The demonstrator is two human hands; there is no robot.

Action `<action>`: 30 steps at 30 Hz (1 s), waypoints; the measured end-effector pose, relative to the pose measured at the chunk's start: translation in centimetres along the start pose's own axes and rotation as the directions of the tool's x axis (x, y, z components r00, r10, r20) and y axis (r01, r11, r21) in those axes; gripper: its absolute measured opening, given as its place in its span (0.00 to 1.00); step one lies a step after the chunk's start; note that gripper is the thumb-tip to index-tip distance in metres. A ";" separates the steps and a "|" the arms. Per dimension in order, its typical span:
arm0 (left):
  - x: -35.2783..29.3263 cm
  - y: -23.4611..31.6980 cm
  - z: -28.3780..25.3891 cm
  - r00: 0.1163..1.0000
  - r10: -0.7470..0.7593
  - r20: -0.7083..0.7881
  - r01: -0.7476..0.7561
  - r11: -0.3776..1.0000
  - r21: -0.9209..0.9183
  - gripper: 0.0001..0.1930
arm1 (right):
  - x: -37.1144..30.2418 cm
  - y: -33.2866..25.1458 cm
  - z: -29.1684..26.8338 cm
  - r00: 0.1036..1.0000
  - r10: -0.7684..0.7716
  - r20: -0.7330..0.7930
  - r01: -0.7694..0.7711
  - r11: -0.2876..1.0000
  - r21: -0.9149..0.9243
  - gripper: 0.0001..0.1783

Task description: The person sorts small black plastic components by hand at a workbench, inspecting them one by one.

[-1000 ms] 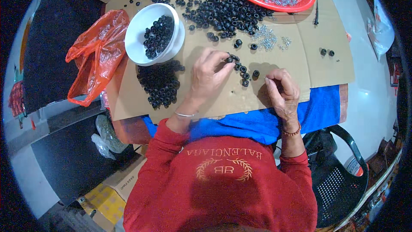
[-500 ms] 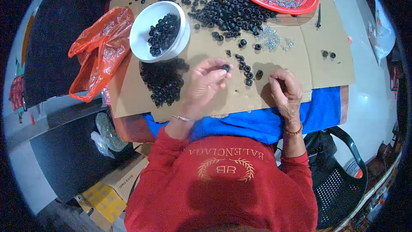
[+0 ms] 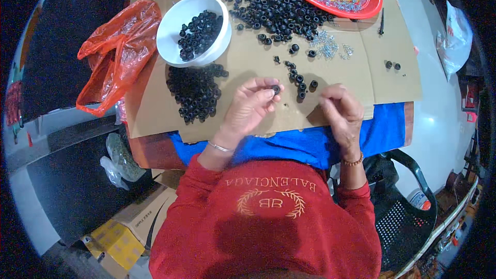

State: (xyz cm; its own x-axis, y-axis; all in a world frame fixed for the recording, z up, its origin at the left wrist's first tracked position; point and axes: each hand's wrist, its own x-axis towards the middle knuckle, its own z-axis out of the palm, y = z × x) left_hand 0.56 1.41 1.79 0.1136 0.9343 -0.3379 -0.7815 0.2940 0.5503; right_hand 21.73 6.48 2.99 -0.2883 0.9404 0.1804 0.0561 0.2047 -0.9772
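My left hand [image 3: 244, 107] pinches a small black ring-shaped part [image 3: 276, 90] between thumb and fingertips, just above the cardboard. The part's round opening shows. To its right, my right hand [image 3: 343, 112] is curled, thumb and forefinger pressed together; whether something tiny sits in that pinch is hidden. Between and beyond my hands lies a short line of similar black parts [image 3: 297, 79], with one lone part [image 3: 313, 84] beside it. A dense pile of them [image 3: 192, 95] spreads left of my left hand. Behind that pile, a white bowl [image 3: 166, 41] holds more.
Cardboard [image 3: 248, 124] covers the table over a blue cloth [image 3: 385, 124]. Farther back are a large heap of black parts [image 3: 284, 15], small clear pieces [image 3: 325, 45] and a red plate [image 3: 376, 1] of clear bits. A red plastic bag [image 3: 120, 46] lies left; a black chair [image 3: 408, 217] stands right.
My left hand has come slightly nearer me, and the part in it has turned so its opening shows. The right hand's fingertips have shifted a little left. The whole view has moved slightly.
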 end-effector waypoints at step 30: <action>-0.4 -1.1 -0.4 0.990 -0.082 0.113 0.098 0.986 -0.138 0.08 | -0.3 -2.8 4.3 0.988 -0.022 0.151 0.037 0.995 -0.096 0.05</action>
State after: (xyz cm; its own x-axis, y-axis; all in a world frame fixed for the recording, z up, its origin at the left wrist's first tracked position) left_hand 1.11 0.67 1.06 0.2460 0.9236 -0.2938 -0.8436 0.3534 0.4044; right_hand 17.59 4.45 5.23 -0.4308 0.8837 0.1829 0.1366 0.2641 -0.9548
